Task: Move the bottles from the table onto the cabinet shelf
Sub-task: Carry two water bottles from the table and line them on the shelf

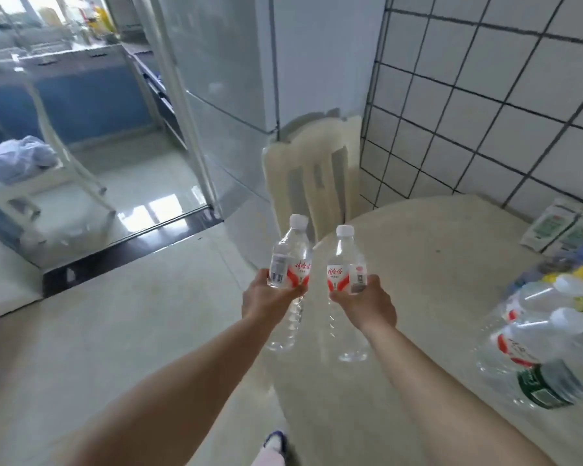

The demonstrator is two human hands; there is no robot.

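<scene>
Left hand (270,297): at 7 o'clock of frame centre, fingers wrapped round the label band of a clear water bottle.
Left bottle (288,260): white cap, red-and-white label, tilted slightly left, held in the air past the table's edge.
Right hand (367,302): at 5 o'clock of centre, gripping a matching bottle at its label.
Right bottle (342,260): near upright, held above the table, apart from its twin.
Table (435,264): pale, round-edged, at 4 o'clock.
Remaining bottles (546,331): lying clustered at 3 to 4 o'clock on the table, blurred.
Chair (312,176): cream, at 12 o'clock of the hands.
Cabinet shelf: cannot tell which.
</scene>
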